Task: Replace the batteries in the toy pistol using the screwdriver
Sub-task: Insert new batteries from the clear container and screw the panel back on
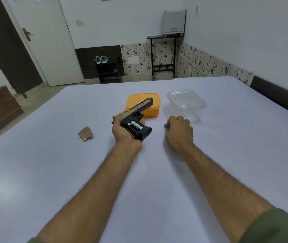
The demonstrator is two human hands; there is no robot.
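Black-and-gold toy pistol lies gripped in the left hand above the white worktop, white batteries showing in its open grip, its gold cover lying apart to the left, while the right hand curls its fingers round a blue-tipped screwdriver near the yellow box and clear container.

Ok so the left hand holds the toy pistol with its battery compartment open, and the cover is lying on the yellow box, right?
Not quite. The head view shows the cover lying on the white table, left of the left hand, not on the yellow box. The left hand does hold the toy pistol with its battery compartment open.
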